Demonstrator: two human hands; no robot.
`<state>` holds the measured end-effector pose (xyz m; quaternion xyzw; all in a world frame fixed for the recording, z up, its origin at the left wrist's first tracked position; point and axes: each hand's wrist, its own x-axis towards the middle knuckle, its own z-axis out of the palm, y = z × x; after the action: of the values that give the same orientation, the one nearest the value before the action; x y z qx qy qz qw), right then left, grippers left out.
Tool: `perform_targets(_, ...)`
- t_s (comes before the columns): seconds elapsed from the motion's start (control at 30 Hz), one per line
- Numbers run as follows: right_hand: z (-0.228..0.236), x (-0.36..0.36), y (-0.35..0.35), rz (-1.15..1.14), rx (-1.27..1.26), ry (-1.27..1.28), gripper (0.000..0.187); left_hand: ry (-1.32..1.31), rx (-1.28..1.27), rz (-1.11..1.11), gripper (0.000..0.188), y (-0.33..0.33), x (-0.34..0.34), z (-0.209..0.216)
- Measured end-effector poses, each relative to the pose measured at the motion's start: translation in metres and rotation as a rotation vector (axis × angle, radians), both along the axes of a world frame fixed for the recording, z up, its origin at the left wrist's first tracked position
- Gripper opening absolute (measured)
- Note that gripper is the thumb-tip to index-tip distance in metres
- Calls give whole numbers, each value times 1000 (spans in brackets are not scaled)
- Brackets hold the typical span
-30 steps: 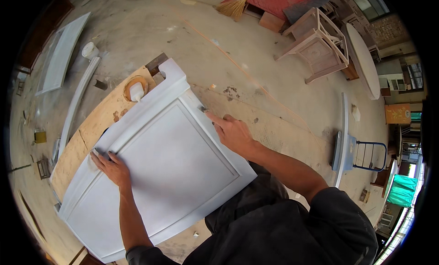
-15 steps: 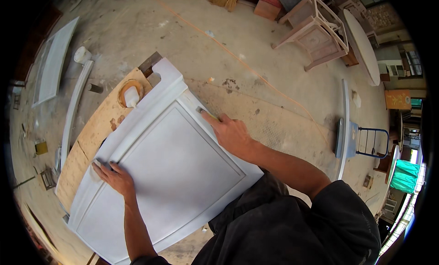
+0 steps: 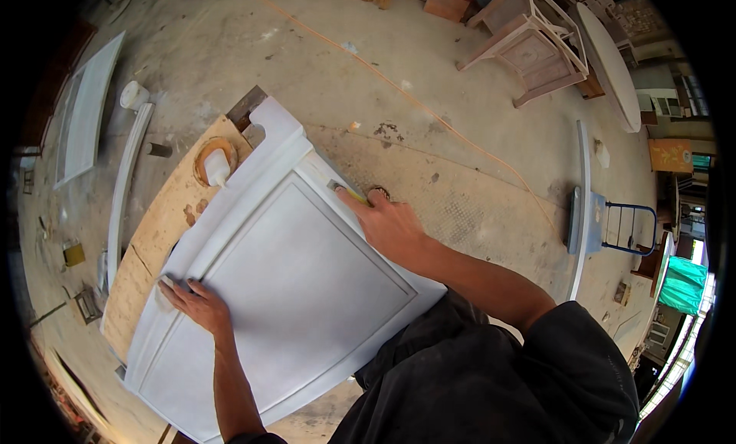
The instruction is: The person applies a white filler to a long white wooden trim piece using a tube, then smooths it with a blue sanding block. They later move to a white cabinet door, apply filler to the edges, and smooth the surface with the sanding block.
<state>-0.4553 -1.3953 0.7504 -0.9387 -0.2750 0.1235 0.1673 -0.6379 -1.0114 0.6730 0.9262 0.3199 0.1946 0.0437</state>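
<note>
A large white-grey furniture panel (image 3: 291, 268), with raised moulding along its edges and a notched far corner, lies flat in front of me. My right hand (image 3: 391, 225) is closed around a slim scraper (image 3: 352, 193) with a yellow handle and a grey tip, which meets the panel's right-hand moulding near the far corner. My left hand (image 3: 202, 306) rests on the curved left border. Its fingers press a pale, thin pad (image 3: 164, 295) against the moulding; what the pad is made of does not show. The panel's near edge lies against my dark clothing.
A wooden board (image 3: 146, 241) under the panel carries a round brown dish (image 3: 201, 162) with a white bottle (image 3: 218, 166). An orange cord (image 3: 429, 110) crosses the floor. A bare wooden frame with legs (image 3: 529, 49) and a blue trolley (image 3: 598, 225) stand right.
The view has shifted slightly. My right fingers have changed a little around the scraper, baring more of its yellow handle. More of the pale pad shows beneath my left fingers.
</note>
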Motion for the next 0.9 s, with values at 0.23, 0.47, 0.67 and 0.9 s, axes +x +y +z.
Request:
perform_targets(0.23, 3, 5, 0, 45, -50, 60, 70, -10, -37, 9, 58, -3, 0, 3)
perform_targets(0.47, -1, 5, 6, 29, -24, 62, 70, -2, -49, 10, 57, -5, 2, 6)
perform_targets(0.67, 6, -3, -3, 44, -75, 76, 68, 5, -19, 9, 57, -4, 1, 3)
perform_targets(0.9, -1, 1, 2, 39, 8, 11, 66, -10, -15, 26, 58, -3, 2, 1)
